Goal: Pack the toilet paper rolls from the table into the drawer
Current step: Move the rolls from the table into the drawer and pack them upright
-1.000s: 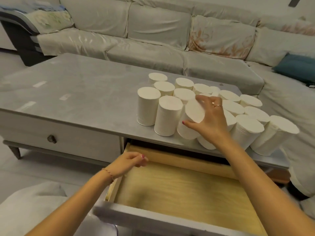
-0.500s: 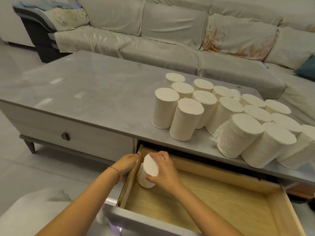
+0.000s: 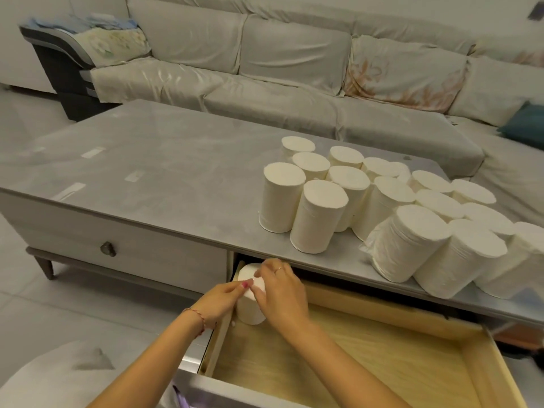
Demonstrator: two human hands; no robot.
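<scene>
One white toilet paper roll (image 3: 248,310) stands upright in the far left corner of the open wooden drawer (image 3: 382,372). My right hand (image 3: 282,293) wraps around its top and right side. My left hand (image 3: 220,298) presses on its left side from across the drawer's left wall. Several more white rolls (image 3: 368,210) stand packed together on the right part of the grey table (image 3: 153,172), just above the drawer; the ones nearest the front right lean.
A shut drawer with a dark knob (image 3: 108,249) sits left of the open one. A long covered sofa (image 3: 294,83) runs behind the table, with a teal cushion (image 3: 527,125) at the right. White fabric (image 3: 59,375) lies at the lower left.
My right hand took a roll off the table and carried it down into the drawer's far left corner. My left hand came in to hold the roll as well.
</scene>
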